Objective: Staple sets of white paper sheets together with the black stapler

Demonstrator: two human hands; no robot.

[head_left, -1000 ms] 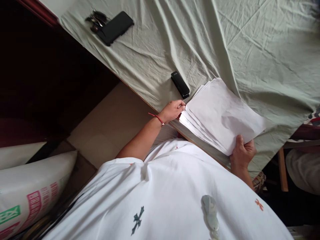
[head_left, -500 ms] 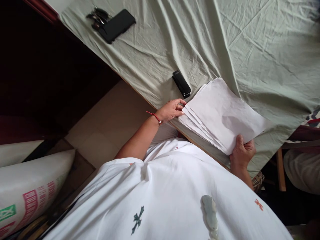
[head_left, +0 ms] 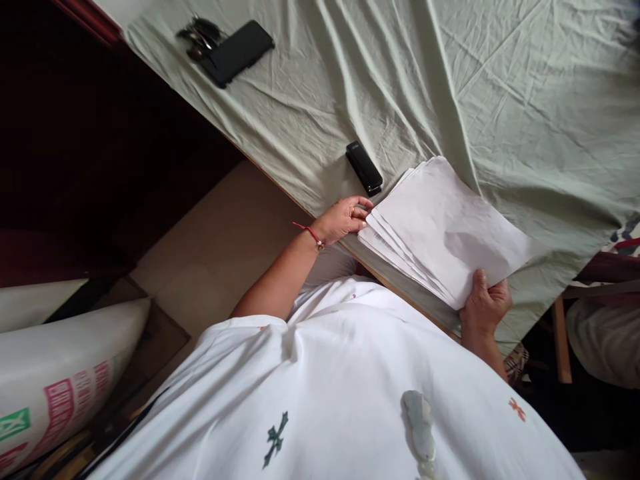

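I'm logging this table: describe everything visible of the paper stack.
The paper stack is thin white sheets, unevenly fanned at left, print on one lower sheet. Its top looks blank and buckled. It lies askew on green cloth, near corner held by the right grip, thumb on top; the left grip is at its left corner.

Uneven white paper stack (head_left: pixel 435 230) on green cloth (head_left: pixel 545 140)

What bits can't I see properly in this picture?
All in the head view:
Right hand: the papers hide its fingertips, except the thumb's.
Lower sheets: mostly covered by the top one; the print at their edge is too small to read.
Sack: cut off by the left edge.
Keys: too small and blurred to count.
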